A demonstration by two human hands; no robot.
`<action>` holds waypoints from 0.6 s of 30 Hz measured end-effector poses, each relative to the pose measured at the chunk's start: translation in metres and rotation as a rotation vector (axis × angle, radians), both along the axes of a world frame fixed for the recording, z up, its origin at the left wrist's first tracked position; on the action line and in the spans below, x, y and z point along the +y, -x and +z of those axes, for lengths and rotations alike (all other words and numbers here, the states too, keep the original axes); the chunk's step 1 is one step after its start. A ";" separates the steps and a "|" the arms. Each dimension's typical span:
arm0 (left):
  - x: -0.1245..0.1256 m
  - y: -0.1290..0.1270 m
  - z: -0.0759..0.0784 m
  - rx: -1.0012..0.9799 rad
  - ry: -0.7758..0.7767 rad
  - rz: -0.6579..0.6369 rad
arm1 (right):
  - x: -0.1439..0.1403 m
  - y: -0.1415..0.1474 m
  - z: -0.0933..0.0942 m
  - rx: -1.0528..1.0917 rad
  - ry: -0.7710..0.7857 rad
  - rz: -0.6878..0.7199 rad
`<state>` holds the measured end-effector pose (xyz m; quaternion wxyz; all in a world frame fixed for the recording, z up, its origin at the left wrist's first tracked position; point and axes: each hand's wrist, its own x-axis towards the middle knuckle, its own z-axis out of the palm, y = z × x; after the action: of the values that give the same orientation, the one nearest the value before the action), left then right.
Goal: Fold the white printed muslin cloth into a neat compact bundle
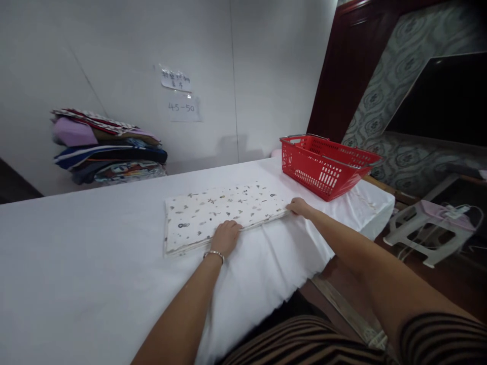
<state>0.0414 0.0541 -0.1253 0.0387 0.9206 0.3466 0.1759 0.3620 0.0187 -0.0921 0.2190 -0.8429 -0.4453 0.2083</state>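
A white cloth with small printed motifs (228, 205) lies folded into a long, layered rectangle on the white-covered table (95, 263). My left hand (226, 237), with a bracelet (214, 255) at the wrist, is closed at the middle of the cloth's near edge, fingers curled over it. At the near right corner, my right hand (299, 206) pinches the layers. Its fingertips are partly hidden by the hand itself.
A red plastic basket (323, 165) stands at the table's right end. Several folded fabrics are stacked in a pile (110, 147) at the back left. Handwritten paper signs (182, 106) hang on the wall. A plastic stool (433, 228) stands on the floor to the right.
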 end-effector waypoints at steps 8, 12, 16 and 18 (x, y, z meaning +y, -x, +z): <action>-0.004 -0.004 0.004 0.011 0.043 -0.001 | -0.003 -0.004 -0.014 -0.213 0.071 0.085; -0.006 -0.003 0.007 0.003 0.060 -0.009 | -0.012 -0.001 -0.011 -0.370 0.013 0.154; -0.005 -0.004 0.005 -0.017 0.054 -0.016 | -0.020 0.010 -0.005 -0.468 -0.071 0.277; -0.004 -0.004 0.003 -0.017 0.043 -0.016 | -0.020 0.021 -0.006 -0.500 -0.166 0.396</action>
<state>0.0453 0.0501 -0.1223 0.0630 0.9207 0.3425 0.1760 0.3410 -0.0011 -0.0979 0.1259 -0.7441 -0.6561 -0.0037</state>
